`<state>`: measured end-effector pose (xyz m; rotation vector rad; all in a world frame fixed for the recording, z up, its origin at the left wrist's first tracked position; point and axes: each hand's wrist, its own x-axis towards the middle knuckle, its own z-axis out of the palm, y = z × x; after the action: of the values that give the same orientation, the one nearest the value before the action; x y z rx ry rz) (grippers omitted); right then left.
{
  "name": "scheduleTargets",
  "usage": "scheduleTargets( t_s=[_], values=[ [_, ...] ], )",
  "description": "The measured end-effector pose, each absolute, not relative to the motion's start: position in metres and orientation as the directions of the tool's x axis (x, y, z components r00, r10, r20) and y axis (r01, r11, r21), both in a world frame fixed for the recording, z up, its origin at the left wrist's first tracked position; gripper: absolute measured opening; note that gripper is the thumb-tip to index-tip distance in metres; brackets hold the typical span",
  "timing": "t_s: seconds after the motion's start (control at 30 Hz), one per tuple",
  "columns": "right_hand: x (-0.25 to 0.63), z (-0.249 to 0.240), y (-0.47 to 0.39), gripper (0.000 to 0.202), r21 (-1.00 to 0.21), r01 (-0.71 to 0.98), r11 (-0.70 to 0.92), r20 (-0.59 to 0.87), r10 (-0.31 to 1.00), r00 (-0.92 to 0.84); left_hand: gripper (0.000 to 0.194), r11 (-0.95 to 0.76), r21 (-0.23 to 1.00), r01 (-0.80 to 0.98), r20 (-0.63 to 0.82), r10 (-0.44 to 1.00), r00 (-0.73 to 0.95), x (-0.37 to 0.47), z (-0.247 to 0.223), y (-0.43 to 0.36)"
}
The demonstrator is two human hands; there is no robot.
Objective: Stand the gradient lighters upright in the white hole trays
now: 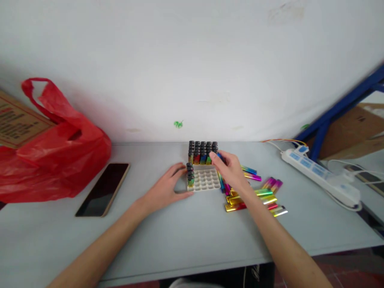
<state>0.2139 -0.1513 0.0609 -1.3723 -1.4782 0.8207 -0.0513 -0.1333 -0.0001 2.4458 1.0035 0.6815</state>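
A white tray (207,180) with rows of round-cornered slots lies at the middle of the table. Along its left side stands a column of several lighters (190,176) with black tops. My left hand (168,185) is beside that end, fingers apart, thumb by the near left corner and fingertips close to the lighters. Over the tray's far right corner, my right hand (229,170) pinches a lighter, of which only a bit of blue shows. Behind the tray stands a full block of upright lighters (203,150). Loose shiny lighters (253,198) lie piled under and beside my right wrist.
A red plastic bag (60,160) and a cardboard box (21,122) stand at the left, with a phone (103,190) near them. At the right lie a white power strip (321,174) and its cables, beside a blue metal frame (322,140). A wall rises behind the table.
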Motion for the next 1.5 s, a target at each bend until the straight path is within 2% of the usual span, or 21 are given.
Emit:
scheduleTargets(
  t_s=[0.17, 0.3, 0.5, 0.67, 0.77, 0.93, 1.1, 1.17, 1.27, 1.37, 1.5],
  values=[
    [0.204, 0.042, -0.162, 0.051, -0.828, 0.540, 0.147, 0.204, 0.978, 0.047, 0.068, -0.649, 0.544, 0.533, 0.272, 0.736, 0.620, -0.050, 0.000, -0.135],
    [0.204, 0.041, -0.168, 0.037, -0.809, 0.563, 0.167, 0.187, 0.982, -0.024, 0.070, -0.645, 0.548, 0.533, 0.263, 0.737, 0.622, -0.051, 0.001, -0.135],
    [0.198, 0.043, -0.173, 0.049, -0.803, 0.577, 0.150, 0.191, 0.982, 0.010, 0.073, -0.654, 0.540, 0.529, 0.282, 0.733, 0.619, -0.052, -0.001, -0.134],
    [0.196, 0.041, -0.174, 0.035, -0.764, 0.614, 0.197, 0.229, 0.973, -0.026, 0.070, -0.658, 0.533, 0.533, 0.282, 0.731, 0.621, -0.053, -0.002, -0.133],
    [0.196, 0.039, -0.175, 0.033, -0.754, 0.620, 0.218, 0.246, 0.968, -0.042, 0.071, -0.655, 0.523, 0.545, 0.267, 0.734, 0.625, -0.053, -0.003, -0.132],
    [0.200, 0.042, -0.178, 0.031, -0.751, 0.574, 0.326, 0.258, 0.945, -0.199, 0.071, -0.660, 0.514, 0.548, 0.267, 0.731, 0.629, -0.053, -0.003, -0.132],
    [0.203, 0.051, -0.182, 0.030, -0.646, 0.567, 0.511, 0.326, 0.856, -0.400, 0.071, -0.666, 0.527, 0.529, 0.293, 0.726, 0.622, -0.052, -0.001, -0.133],
    [0.203, 0.051, -0.182, 0.037, -0.622, 0.592, 0.512, 0.290, 0.853, -0.434, 0.071, -0.671, 0.528, 0.521, 0.301, 0.721, 0.624, -0.052, -0.001, -0.132],
    [0.203, 0.045, -0.181, 0.042, -0.650, 0.594, 0.473, 0.237, 0.870, -0.433, 0.072, -0.677, 0.523, 0.518, 0.304, 0.715, 0.629, -0.052, -0.003, -0.131],
    [0.205, 0.037, -0.178, 0.039, -0.655, 0.596, 0.465, 0.240, 0.876, -0.418, 0.073, -0.681, 0.516, 0.519, 0.303, 0.712, 0.634, -0.053, -0.005, -0.131],
    [0.206, 0.033, -0.177, 0.033, -0.574, 0.642, 0.508, 0.231, 0.853, -0.468, 0.074, -0.685, 0.511, 0.520, 0.296, 0.708, 0.641, -0.052, -0.003, -0.130]
  ],
)
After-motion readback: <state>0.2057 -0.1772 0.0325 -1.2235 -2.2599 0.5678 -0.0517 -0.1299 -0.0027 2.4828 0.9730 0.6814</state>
